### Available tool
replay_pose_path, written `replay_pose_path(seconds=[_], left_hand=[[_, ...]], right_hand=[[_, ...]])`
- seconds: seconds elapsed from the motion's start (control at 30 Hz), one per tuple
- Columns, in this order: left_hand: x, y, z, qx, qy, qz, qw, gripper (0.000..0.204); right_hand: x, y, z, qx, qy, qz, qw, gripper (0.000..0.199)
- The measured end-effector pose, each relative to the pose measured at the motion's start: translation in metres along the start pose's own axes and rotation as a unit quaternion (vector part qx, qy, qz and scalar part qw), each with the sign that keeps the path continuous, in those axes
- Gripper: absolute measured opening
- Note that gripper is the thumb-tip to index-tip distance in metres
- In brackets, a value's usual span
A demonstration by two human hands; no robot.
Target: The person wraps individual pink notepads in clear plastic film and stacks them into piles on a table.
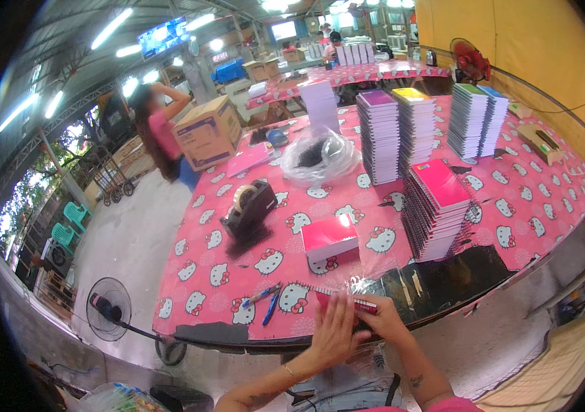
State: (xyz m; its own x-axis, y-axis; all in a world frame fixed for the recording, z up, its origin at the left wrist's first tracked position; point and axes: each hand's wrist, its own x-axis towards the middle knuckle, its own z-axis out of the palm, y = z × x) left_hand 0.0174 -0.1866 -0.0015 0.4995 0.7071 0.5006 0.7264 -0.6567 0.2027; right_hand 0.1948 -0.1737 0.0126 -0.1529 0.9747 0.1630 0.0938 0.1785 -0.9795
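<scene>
Spiral notebooks [436, 223] rose in stacks near a tape dispenser [250, 209], plastic bag [340, 165] and pens [271, 310] on a cat-print pink table [237, 285].

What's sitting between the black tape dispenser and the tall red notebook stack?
In the head view, a short red-topped stack lies between the tape dispenser and the tall red notebook stack.

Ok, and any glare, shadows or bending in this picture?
In the head view, glare whitens a corner of the short red notebook stack, ceiling tubes burn out white, a dark shadow lies beside the tape dispenser, and the pink-covered table bows along its near edge.
</scene>
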Motion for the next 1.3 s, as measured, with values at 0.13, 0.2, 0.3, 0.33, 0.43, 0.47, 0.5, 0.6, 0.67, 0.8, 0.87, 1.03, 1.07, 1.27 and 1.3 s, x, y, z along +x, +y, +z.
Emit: replay_pose_path(seconds=[0.13, 0.2, 0.3, 0.33, 0.43, 0.47, 0.5, 0.6, 0.67, 0.8, 0.87, 1.03, 1.07, 1.27, 1.3], left_hand=[[0.025, -0.001, -0.018, 0.035, -0.059, 0.004, 0.998, 0.089], [0.006, 0.006, -0.017, 0.022, -0.019, 0.038, 0.999, 0.088], [0.004, 0.007, -0.011, -0.019, 0.029, 0.015, 0.999, 0.084], [0.026, 0.006, -0.023, 0.034, -0.042, -0.010, 0.998, 0.084], [0.030, 0.006, -0.023, 0.029, -0.039, 0.018, 0.999, 0.078], [0.019, 0.010, -0.026, 0.016, -0.017, 0.016, 1.000, 0.071], [0.015, 0.014, -0.027, 0.007, 0.003, 0.011, 1.000, 0.067], [0.018, 0.020, -0.037, -0.001, 0.033, -0.002, 0.999, 0.056], [0.042, 0.003, -0.052, 0.020, 0.014, -0.013, 1.000, 0.046], [0.046, -0.007, -0.055, -0.001, 0.004, 0.039, 0.999, 0.029], [0.046, -0.005, -0.053, -0.014, 0.027, 0.055, 0.998, 0.024], [0.057, 0.000, -0.065, -0.078, -0.020, 0.014, 0.997, 0.027], [0.058, 0.001, -0.069, -0.081, -0.024, 0.004, 0.996, 0.026], [0.053, -0.006, -0.060, -0.062, -0.036, 0.034, 0.997, 0.027], [0.054, -0.005, -0.061, -0.065, -0.032, 0.039, 0.997, 0.026]], right_hand=[[0.001, 0.014, -0.001, -0.060, 0.018, -0.088, 0.994, 0.039], [-0.003, 0.013, 0.000, -0.026, 0.006, -0.042, 0.999, 0.043], [-0.001, 0.007, 0.003, 0.002, -0.011, -0.052, 0.999, 0.046], [-0.002, 0.006, 0.001, 0.001, -0.013, -0.061, 0.998, 0.047], [-0.002, -0.002, 0.001, -0.059, -0.017, -0.028, 0.998, 0.050], [-0.005, -0.001, 0.001, -0.043, -0.040, 0.020, 0.998, 0.048], [-0.005, 0.000, 0.001, -0.041, -0.035, 0.006, 0.999, 0.048], [-0.004, -0.002, 0.001, -0.051, -0.008, -0.044, 0.998, 0.044], [-0.003, -0.017, 0.000, -0.078, 0.021, -0.092, 0.992, 0.039], [-0.020, -0.031, -0.009, 0.049, 0.108, -0.034, 0.992, 0.030], [-0.019, -0.025, -0.014, -0.026, 0.093, -0.064, 0.993, 0.029], [-0.013, -0.024, -0.014, -0.079, 0.118, -0.148, 0.979, 0.024], [-0.012, -0.026, -0.011, -0.075, 0.122, -0.139, 0.980, 0.024], [-0.016, -0.028, -0.008, -0.034, 0.103, -0.079, 0.991, 0.027], [-0.017, -0.027, -0.009, -0.032, 0.097, -0.078, 0.992, 0.027]])
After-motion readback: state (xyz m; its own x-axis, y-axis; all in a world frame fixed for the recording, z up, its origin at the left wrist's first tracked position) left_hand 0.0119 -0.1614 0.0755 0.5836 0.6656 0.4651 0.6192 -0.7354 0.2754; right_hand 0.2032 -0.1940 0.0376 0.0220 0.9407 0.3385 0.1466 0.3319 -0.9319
